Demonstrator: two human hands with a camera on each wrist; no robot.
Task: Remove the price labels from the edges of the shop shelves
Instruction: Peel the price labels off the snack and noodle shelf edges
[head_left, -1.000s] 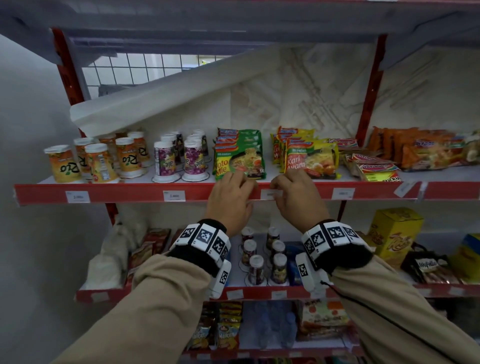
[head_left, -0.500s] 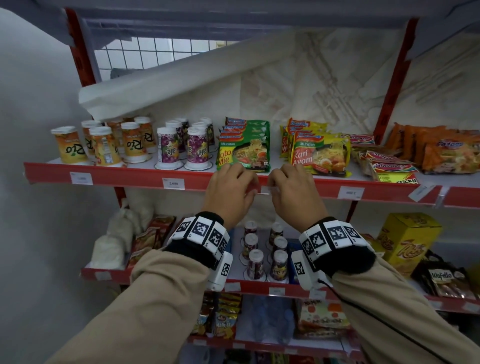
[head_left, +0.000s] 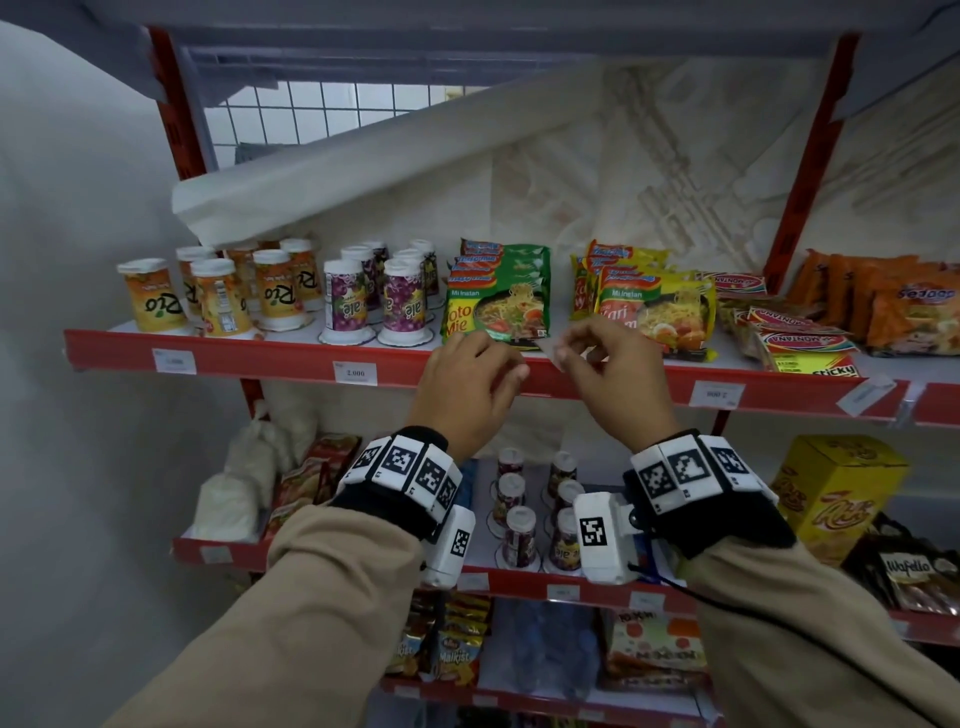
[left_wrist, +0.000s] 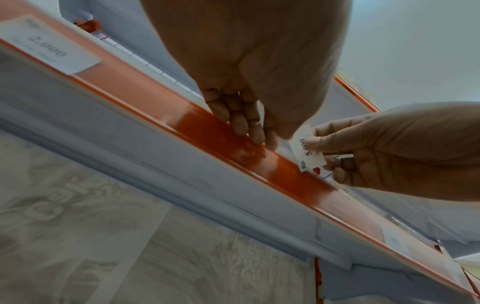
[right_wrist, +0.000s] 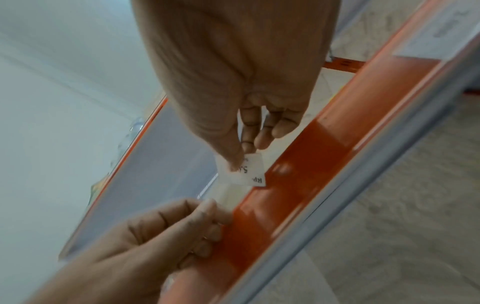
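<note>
The red shelf edge (head_left: 291, 358) runs across the head view at hand height. My right hand (head_left: 576, 353) pinches a small white price label (head_left: 551, 348) between thumb and fingers and holds it just above the edge, free of it. The wrist views show this label (left_wrist: 309, 155) (right_wrist: 248, 172) printed "5.000". My left hand (head_left: 498, 371) is beside it on the left, its curled fingers (left_wrist: 241, 125) pressing their tips on the red strip (right_wrist: 293, 185). More labels remain on the edge: one reading 2.000 (head_left: 355, 372), one at the far left (head_left: 174, 361), one to the right (head_left: 717, 393).
The shelf carries Rio cups (head_left: 156, 296), purple cups (head_left: 345, 301) and noodle packs (head_left: 498, 296) just behind the hands. A tilted label (head_left: 865, 393) hangs at the right. Lower shelves hold small cups (head_left: 519, 530) and a yellow box (head_left: 836, 493). A white wall (head_left: 78, 208) stands at the left.
My right hand has pulled the label out of the shelf edge and lifted it slightly up and right. My left hand has stayed on the edge. The head view has tilted.
</note>
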